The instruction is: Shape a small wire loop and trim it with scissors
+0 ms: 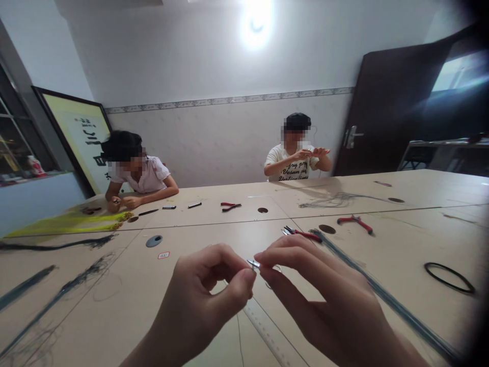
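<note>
My left hand [214, 295] is closed in a pinch on a thin cord, its thumb and forefinger at the middle of the view. Facing it, my right hand [317, 285] pinches a small pointed metal piece [252, 263], whose tip reaches over the left fingertips. The two hands nearly touch. A thin loop [278, 268] shows behind the right fingers. Below the hands a clear ruler [267, 329] lies on the table, with a dark thread [240, 336] beside it.
Red-handled pliers [303, 234] lie just beyond my hands, others [355, 222] to the right. A bundle of grey cords [385, 295] runs down the right, near a black ring [449, 278]. More cords [80, 278] lie left. Two people sit across the table [214, 229].
</note>
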Demonstrator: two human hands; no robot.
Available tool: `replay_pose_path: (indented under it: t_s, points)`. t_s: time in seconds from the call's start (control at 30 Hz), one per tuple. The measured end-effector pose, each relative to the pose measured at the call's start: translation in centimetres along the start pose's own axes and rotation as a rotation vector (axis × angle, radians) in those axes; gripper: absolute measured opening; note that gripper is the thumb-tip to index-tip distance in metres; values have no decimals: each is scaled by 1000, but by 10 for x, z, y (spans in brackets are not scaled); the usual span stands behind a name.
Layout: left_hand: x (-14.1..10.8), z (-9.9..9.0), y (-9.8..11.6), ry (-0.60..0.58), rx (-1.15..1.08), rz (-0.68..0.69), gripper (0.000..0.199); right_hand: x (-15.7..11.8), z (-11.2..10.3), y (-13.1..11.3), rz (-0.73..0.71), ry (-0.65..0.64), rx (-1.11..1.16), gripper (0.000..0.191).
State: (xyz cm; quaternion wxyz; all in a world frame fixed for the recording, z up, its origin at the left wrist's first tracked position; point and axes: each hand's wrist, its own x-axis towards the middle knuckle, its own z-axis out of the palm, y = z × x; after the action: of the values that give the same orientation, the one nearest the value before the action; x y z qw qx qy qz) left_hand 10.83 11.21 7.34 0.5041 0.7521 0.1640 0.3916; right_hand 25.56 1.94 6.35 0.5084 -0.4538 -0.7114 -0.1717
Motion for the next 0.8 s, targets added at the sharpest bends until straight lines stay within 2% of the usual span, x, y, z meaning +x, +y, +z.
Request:
replay_pose_path:
  t_s: [0.23,0.37,0.57,0.8]
  points:
    - [1,1,4,-72,-42,-60,12,-3,2,6,-33,-76,5,15]
    - [0,2,6,-104,-83,-89,11,-5,0,11,-120,-117,-104,13]
    - [1,6,7,-103,-97,-100,9,-4,1,12,-259,-96,-190,17]
    - [1,8,6,-81,-103,-110,9,-1,2,13,-248,-97,-208,19]
